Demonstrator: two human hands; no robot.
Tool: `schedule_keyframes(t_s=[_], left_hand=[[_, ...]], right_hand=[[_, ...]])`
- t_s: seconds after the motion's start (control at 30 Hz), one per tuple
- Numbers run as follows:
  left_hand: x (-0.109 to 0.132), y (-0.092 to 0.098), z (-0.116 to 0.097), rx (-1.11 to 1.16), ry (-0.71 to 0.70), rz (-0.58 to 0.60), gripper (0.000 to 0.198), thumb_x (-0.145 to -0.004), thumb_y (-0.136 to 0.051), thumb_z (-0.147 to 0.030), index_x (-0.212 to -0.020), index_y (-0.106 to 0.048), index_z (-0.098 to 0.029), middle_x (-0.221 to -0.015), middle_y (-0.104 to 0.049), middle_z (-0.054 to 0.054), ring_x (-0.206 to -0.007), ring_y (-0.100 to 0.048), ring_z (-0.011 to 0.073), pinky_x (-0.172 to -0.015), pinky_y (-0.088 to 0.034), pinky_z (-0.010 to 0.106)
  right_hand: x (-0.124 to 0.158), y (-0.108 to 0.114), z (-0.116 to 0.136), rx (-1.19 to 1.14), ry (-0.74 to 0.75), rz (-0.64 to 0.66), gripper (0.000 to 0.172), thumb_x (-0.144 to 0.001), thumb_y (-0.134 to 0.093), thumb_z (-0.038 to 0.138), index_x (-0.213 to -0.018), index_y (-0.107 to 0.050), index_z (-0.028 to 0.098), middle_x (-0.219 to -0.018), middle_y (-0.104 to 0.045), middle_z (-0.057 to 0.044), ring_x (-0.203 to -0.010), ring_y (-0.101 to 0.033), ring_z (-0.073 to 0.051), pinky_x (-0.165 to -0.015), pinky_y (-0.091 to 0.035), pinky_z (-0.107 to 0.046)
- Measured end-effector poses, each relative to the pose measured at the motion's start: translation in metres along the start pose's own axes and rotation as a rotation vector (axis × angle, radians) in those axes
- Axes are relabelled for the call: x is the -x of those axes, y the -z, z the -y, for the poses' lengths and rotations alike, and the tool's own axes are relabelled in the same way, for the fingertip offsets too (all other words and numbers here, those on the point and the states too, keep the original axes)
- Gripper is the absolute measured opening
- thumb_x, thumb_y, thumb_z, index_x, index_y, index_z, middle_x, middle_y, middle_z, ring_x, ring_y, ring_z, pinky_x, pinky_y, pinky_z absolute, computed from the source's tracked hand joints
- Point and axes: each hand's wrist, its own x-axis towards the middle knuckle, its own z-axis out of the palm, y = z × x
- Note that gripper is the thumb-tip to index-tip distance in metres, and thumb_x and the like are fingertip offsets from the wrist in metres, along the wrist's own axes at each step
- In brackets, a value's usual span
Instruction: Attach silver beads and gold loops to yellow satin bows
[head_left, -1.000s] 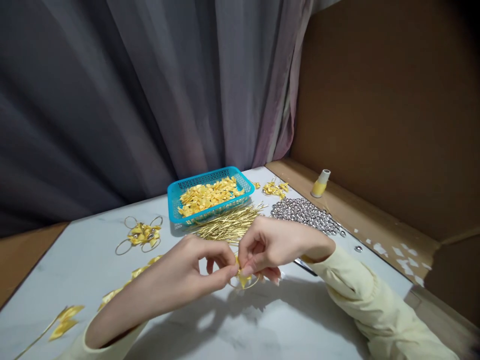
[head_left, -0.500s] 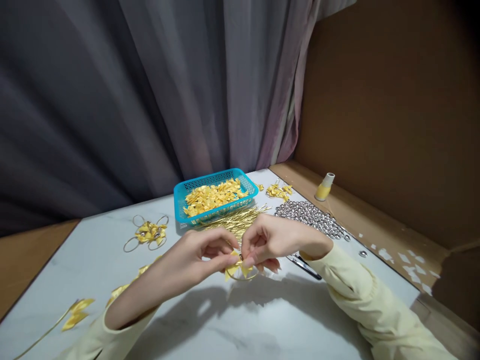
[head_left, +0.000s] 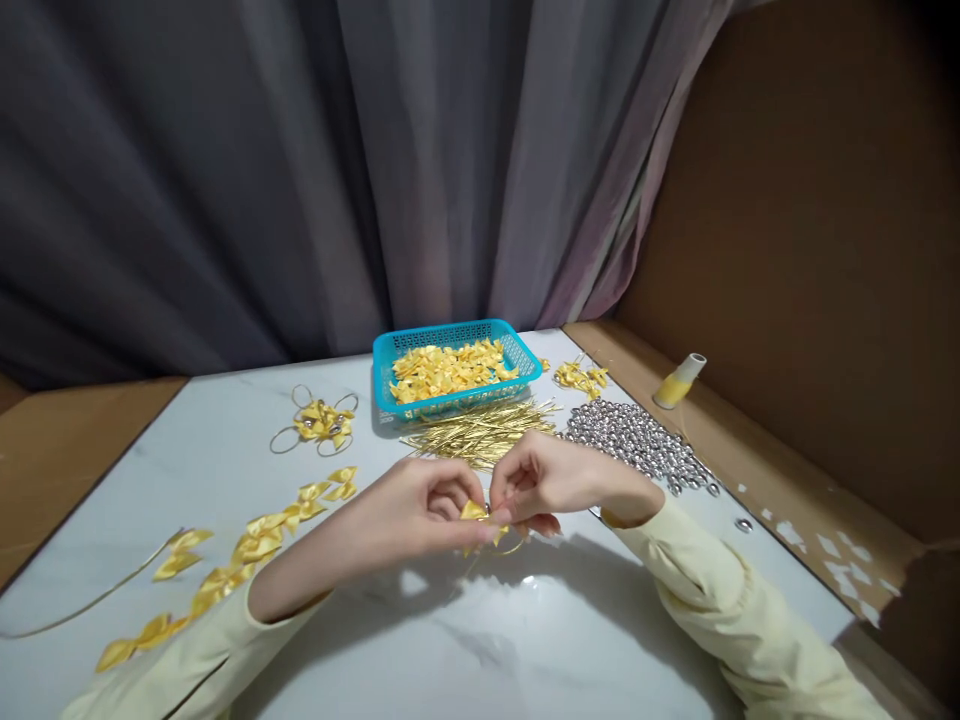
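Observation:
My left hand (head_left: 431,505) is closed in a pinch on a yellow ribbon bow (head_left: 473,511) above the table. My right hand (head_left: 551,485) is closed too, its thumb and fingertips pressed together at the bow's right side, on a gold wire (head_left: 513,549) that curves out below the fingers. The fingers cover the bow's middle, and a small dark or shiny spot shows between the hands. Beyond the hands lies a pile of gold wire stems (head_left: 480,432). A row of yellow bows (head_left: 257,541) runs along the table past my left forearm.
A blue basket (head_left: 381,372) full of yellow bows stands at the back. Silver beads (head_left: 634,437) are heaped at right. A finished-looking bow-and-loop cluster (head_left: 322,424) lies at left; another yellow cluster (head_left: 581,378) is behind the beads. A yellow-and-white bottle (head_left: 679,382) stands by the cardboard wall.
The camera view has shifted, bringing more of the bow row into sight. Both hands keep their pinch; the bow has turned slightly between the fingers and its wire loop shows less.

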Motion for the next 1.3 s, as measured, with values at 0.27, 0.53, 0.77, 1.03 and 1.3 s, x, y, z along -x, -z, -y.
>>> schedule_keyframes(t_s=[0.27,0.53,0.77,1.03,1.3], left_hand=[[-0.002,0.002,0.004,0.038,0.026,0.064,0.015,-0.075,-0.060,-0.029,-0.077,-0.057,-0.014,-0.066,-0.067,0.002,-0.059,-0.056,0.0120,-0.053,-0.039,0.021],[-0.011,0.006,0.011,0.204,0.063,0.070,0.017,-0.073,-0.064,-0.030,-0.079,-0.055,-0.016,-0.067,-0.069,0.001,-0.062,-0.060,0.0124,-0.062,-0.046,0.024],[-0.015,0.012,0.010,0.206,0.151,0.193,0.016,-0.072,-0.064,-0.031,-0.078,-0.068,-0.016,-0.075,-0.073,0.003,-0.067,-0.066,0.0155,-0.067,-0.052,0.025],[-0.015,0.013,0.006,0.253,0.118,0.205,0.017,-0.075,-0.064,-0.033,-0.074,-0.070,-0.017,-0.071,-0.073,0.002,-0.068,-0.069,0.0162,-0.065,-0.054,0.022],[-0.003,0.014,-0.005,0.257,0.049,0.023,0.010,-0.076,-0.064,-0.026,-0.071,-0.067,-0.018,-0.061,-0.072,0.000,-0.060,-0.068,0.0138,-0.058,-0.054,0.018]], right_hand=[[-0.001,-0.001,-0.004,0.023,-0.019,0.021,0.009,-0.071,-0.063,0.018,-0.071,-0.060,0.010,-0.051,-0.054,0.002,-0.037,-0.050,-0.006,-0.036,-0.039,-0.016],[0.006,-0.004,0.002,0.144,0.000,-0.069,0.006,-0.073,-0.054,0.011,-0.069,-0.058,0.011,-0.047,-0.051,0.004,-0.036,-0.048,-0.004,-0.035,-0.037,-0.012],[0.010,-0.006,0.003,0.304,0.037,-0.119,0.008,-0.074,-0.051,0.010,-0.071,-0.059,0.011,-0.048,-0.053,0.002,-0.037,-0.051,-0.005,-0.035,-0.037,-0.012],[0.009,-0.004,0.003,0.198,0.037,-0.123,0.008,-0.076,-0.053,0.013,-0.069,-0.058,0.012,-0.048,-0.052,0.003,-0.037,-0.050,-0.005,-0.037,-0.038,-0.014],[0.007,0.002,0.006,-0.151,0.085,-0.098,0.009,-0.076,-0.062,0.020,-0.078,-0.060,0.012,-0.060,-0.059,0.001,-0.045,-0.055,-0.006,-0.042,-0.045,-0.017]])
